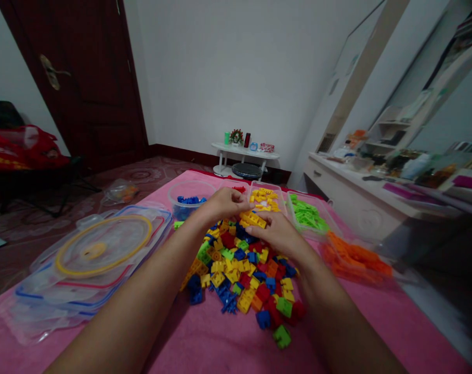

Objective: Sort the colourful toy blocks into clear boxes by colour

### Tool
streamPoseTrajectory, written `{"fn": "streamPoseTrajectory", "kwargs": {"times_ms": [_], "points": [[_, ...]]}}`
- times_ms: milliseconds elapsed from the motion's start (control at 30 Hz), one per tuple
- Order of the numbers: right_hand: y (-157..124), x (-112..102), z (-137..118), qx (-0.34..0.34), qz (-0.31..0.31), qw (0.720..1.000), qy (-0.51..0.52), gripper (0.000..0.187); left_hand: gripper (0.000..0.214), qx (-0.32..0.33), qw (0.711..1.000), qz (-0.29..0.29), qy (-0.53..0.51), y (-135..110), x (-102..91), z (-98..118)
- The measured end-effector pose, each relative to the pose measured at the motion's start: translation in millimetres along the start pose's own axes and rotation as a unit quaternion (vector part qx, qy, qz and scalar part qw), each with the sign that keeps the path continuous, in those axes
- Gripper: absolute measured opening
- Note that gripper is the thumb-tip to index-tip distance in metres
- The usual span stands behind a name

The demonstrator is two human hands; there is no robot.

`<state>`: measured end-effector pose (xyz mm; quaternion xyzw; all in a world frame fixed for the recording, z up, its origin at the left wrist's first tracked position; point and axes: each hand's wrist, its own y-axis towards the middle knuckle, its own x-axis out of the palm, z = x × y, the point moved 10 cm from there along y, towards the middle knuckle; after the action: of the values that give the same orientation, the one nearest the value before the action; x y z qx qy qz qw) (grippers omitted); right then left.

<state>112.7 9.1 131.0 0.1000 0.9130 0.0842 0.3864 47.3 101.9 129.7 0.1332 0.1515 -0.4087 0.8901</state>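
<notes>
- At the far edge of the mixed brick pile (pixel 236 265): left hand (pixel 225 201) and right hand (pixel 277 227) close together, just above the heap.
- Right hand: thumb and fingers closed on a yellow brick (pixel 256 219), outside any container, on the near side of the yellow box. Contact of brick with heap below: cannot tell.
- Left hand: fingers curled inward, just beside the same brick. Grip on any piece: cannot tell, fingertips partly hidden.
- Pile: spread nearside of the hands on pink cloth (pixel 205 343); red, yellow, blue, green and orange intermixed. At its near edge, a green brick (pixel 282 336).
- Around the pile, left to right: round tub (pixel 193 182) with blue pieces (pixel 191 200); red pieces (pixel 239 189) in a box partly hidden by left hand; yellow box (pixel 267 184) with yellow pieces (pixel 264 195); green pieces (pixel 309 214) in a clear box; orange pieces (pixel 355 257) at far right, blurred, apparently boxed too.
- Done, as far as visible: five groups, apparently one colour each.
- Left, by judgement: whole mixed heap, all five colours outside the containers. Partway along, with plenty remaining; exact share unreadable.
- Left of the pile: stacked lids (pixel 83 296), round yellow-rimmed lid (pixel 121 244) on top.
- Further out: low white table (pixel 244 150), dark door (pixel 74 67), pale dresser (pixel 343 187).
</notes>
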Motion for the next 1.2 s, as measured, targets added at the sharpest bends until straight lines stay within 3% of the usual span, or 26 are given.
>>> {"fn": "streamPoseTrajectory", "kwargs": {"times_ms": [133,267,433,600,733,833,967,1067,1133,1200], "points": [[-11,1,8,0.080,-0.096,0.985,0.122,0.029,0.036,-0.008,0.999,-0.037,-0.031,-7,6.0,7],[-13,-10,15,0.114,-0.052,0.972,0.198,0.036,0.045,0.002,0.987,-0.123,-0.103,-12,27.2,14],[-10,-9,20,0.131,-0.038,0.964,0.230,0.031,0.047,0.004,0.985,-0.111,-0.130,-6,29.5,7],[-12,-33,31,0.150,0.076,0.951,0.261,0.024,0.047,0.001,0.987,-0.114,-0.114,-2,24.1,2],[-10,-18,20,0.142,0.027,0.957,0.253,0.022,0.049,0.009,0.988,-0.083,-0.126,0,20.8,5],[-9,-16,16,0.138,0.041,0.961,0.235,0.020,0.052,0.017,0.988,-0.079,-0.129,-1,21.6,8],[-15,-23,26,0.172,0.059,0.961,0.211,0.012,0.045,0.032,0.997,-0.030,-0.060,1,5.1,6],[-17,-26,42,0.216,0.023,0.961,0.173,0.011,0.038,0.057,0.997,0.012,0.047,5,-9.3,2],[-11,-28,54,0.242,-0.011,0.960,0.141,0.011,0.034,0.071,0.991,0.020,0.115,8,-11.0,0],[3,-41,66,0.255,-0.003,0.962,0.101,0.011,0.030,0.080,0.984,0.015,0.161,10,-6.5,-2]]}}
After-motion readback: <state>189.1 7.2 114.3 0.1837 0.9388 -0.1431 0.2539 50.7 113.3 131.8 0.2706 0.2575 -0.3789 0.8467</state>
